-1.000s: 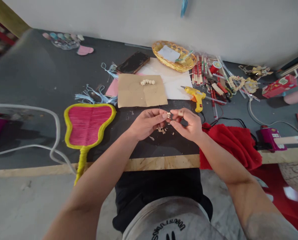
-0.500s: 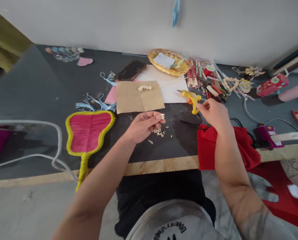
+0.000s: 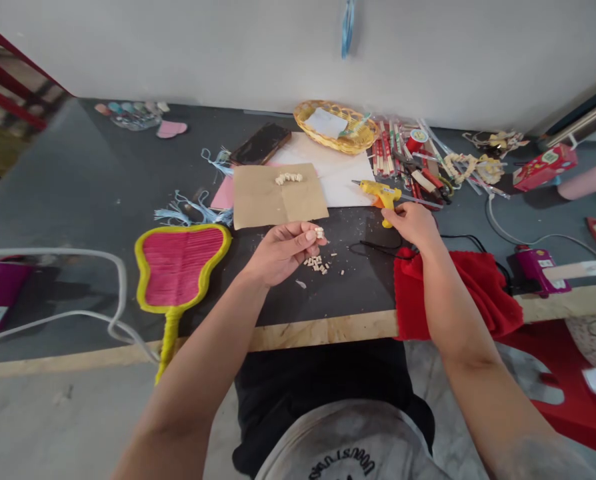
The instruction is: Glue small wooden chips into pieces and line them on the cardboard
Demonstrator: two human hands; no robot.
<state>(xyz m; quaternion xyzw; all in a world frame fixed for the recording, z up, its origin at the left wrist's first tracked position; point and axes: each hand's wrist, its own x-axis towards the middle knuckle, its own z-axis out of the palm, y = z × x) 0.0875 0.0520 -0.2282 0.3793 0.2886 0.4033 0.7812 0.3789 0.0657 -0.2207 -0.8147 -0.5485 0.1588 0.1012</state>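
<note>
My left hand [image 3: 289, 248] is closed, pinching a small cluster of cream pieces [image 3: 319, 233] between thumb and fingers. Below it, several loose cream pieces [image 3: 317, 264] lie scattered on the dark tabletop. My right hand [image 3: 412, 225] has its fingers closed at the handle of a yellow hot glue gun [image 3: 384, 195], whose nozzle points left. Behind my left hand is a sheet of brown paper [image 3: 258, 197], with a curved row of joined cream pieces [image 3: 289, 178] on it.
A pink fan with yellow edging [image 3: 173, 267] lies left. At the back are a phone [image 3: 261, 143], a wicker basket [image 3: 365, 141] and wrapped sticks [image 3: 385, 150]. Red cloth [image 3: 458, 287] lies under my right forearm. A black cord [image 3: 378, 247] and white cable [image 3: 121, 287] cross the table.
My right hand has moved slightly left, further onto the glue gun's handle. My left hand still holds the cream pieces, almost in the same place.
</note>
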